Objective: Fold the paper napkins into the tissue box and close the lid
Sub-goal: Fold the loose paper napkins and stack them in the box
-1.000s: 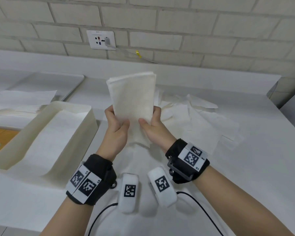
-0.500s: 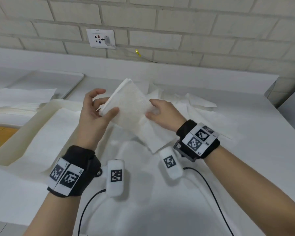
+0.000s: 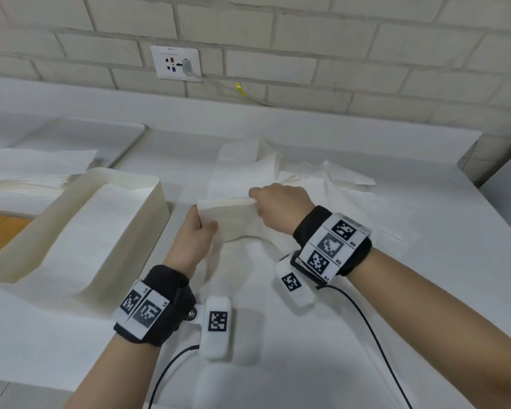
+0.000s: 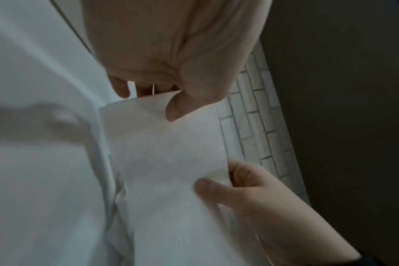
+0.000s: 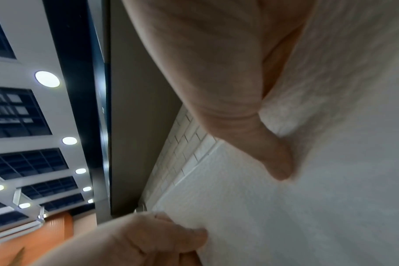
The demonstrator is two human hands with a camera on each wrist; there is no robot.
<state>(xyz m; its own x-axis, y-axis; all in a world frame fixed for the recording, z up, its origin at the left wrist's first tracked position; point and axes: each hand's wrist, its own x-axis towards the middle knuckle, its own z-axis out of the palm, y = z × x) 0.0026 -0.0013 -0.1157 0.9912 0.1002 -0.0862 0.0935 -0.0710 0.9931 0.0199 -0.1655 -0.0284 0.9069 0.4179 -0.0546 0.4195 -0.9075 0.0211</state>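
White paper napkin (image 3: 233, 219) is pinched at opposite ends by left hand (image 3: 194, 240) and right hand (image 3: 278, 209); next, probably carry it leftward into the tissue box (image 3: 148, 208)

Head view: from above, facing forward and down over white table (image 3: 425, 290) toward brick wall (image 3: 307, 39), medium distance. Left wrist view: very close, under left hand (image 4: 171, 45), looking along fingers. Right wrist view: very close, tilted upward to ceiling lights (image 5: 47, 78). Shared by all three: held napkin (image 3: 233, 219), brick wall.
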